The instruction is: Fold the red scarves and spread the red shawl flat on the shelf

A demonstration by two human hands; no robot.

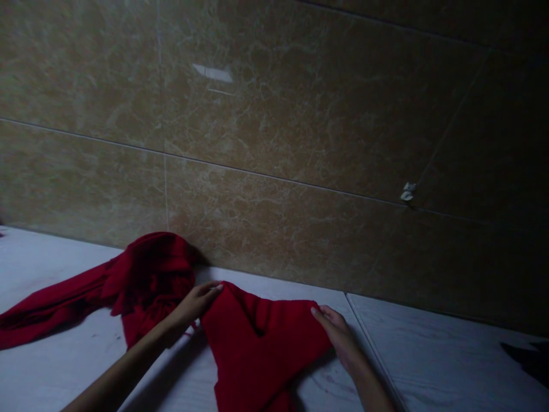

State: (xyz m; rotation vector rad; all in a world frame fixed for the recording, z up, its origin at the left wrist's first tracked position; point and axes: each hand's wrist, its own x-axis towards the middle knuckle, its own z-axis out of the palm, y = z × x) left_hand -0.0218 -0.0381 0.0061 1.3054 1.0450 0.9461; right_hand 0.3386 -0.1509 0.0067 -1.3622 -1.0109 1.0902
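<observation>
A red piece of cloth (261, 360), with a V-shaped dip in its far edge, is stretched between my two hands above the pale surface. My left hand (201, 300) pinches its far left corner between thumb and fingers. At the far right corner, my right hand (337, 329) grips the edge with the thumb on top. The near part of the cloth runs out of view at the bottom. Left of it lies a crumpled pile of red fabric (158, 269), with a long strip trailing to the left edge; my left forearm crosses in front of it.
A brown marbled tile wall (266, 143) rises behind the pale, wood-grained surface (429, 349). A small white fitting (408, 191) sits on the wall at right. Something dark (527, 357) lies at the right edge, too dim to name. A seam crosses the surface right of my right hand.
</observation>
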